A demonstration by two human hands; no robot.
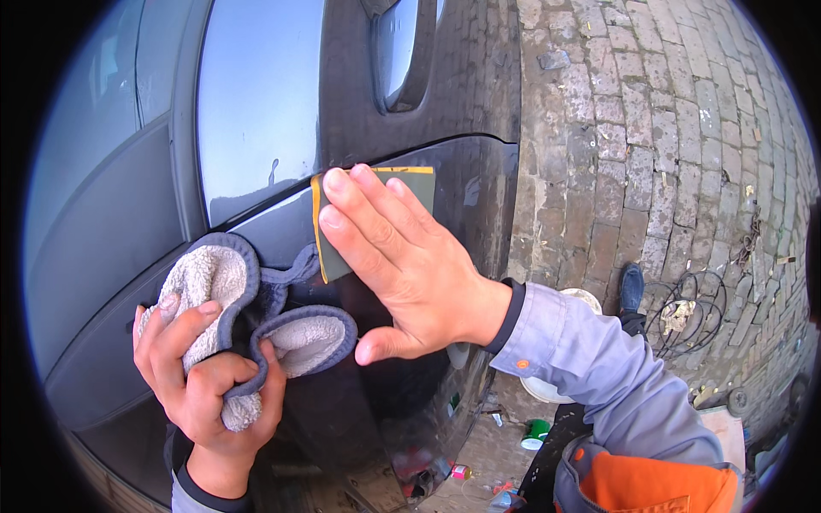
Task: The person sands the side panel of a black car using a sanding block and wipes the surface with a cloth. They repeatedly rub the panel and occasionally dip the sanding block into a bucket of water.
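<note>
Bunched in my left hand (205, 389) is a fluffy light-grey cloth (201, 278) with dark blue-grey trim, its folds resting against or just over a glossy dark car body panel (475, 214). My right hand (419, 274) lies flat with fingers stretched and thumb spread, palm down over a grey-green square (419, 184) edged in yellow on that panel. Whether the square is a loose sheet or a bordered patch, I cannot tell, as my hand hides most of it. A narrow cloth strap (299, 267) trails between the cloth and the square.
Beyond a panel seam sits a door handle (398, 56). Worn brick paving (633, 111) stretches along the right, with a coil of black cable (705, 312) and a dark blue shoe (631, 289). Below my right sleeve are a white bucket (543, 391) and a green can (535, 433).
</note>
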